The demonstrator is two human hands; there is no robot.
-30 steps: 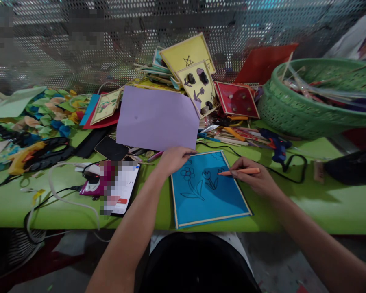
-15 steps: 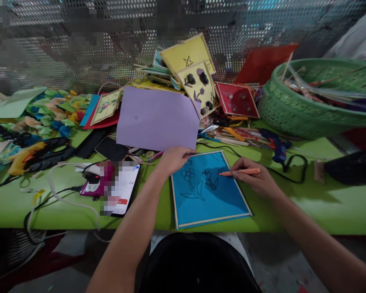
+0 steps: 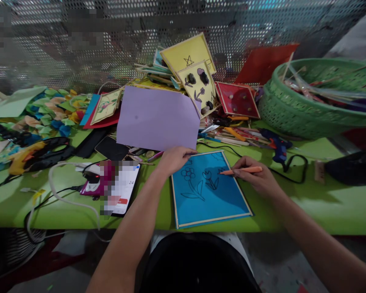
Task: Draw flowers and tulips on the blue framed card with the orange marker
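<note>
1. Blue card (image 3: 207, 199), framed with a pale border, lies flat on the green table (image 3: 323, 203) right in front of me, near its front edge; I see flowers and leaves drawn on it in dark line.
2. The green basket (image 3: 295, 114) sits far right on the table, well apart from the card, with sticks and clear strips inside.
3. A lilac sheet (image 3: 157, 118) lies just beyond the card's far left corner, leaning against a pile of craft cards; the top yellow card (image 3: 187, 55) carries a hand-drawn star.
4. A phone (image 3: 122, 187) lies left of the card, its screen blurred; I can read only "24" near its top.
5. My left hand (image 3: 173, 158) rests on the card's far left corner, fingers bent down onto the border, pinning it, not gripping anything.
6. My right hand (image 3: 256, 177) is clenched on an orange pen (image 3: 240, 171), lying over the card's right edge.
7. The pen points left, tip just beside the tulip drawing; I cannot tell whether it touches.
</note>
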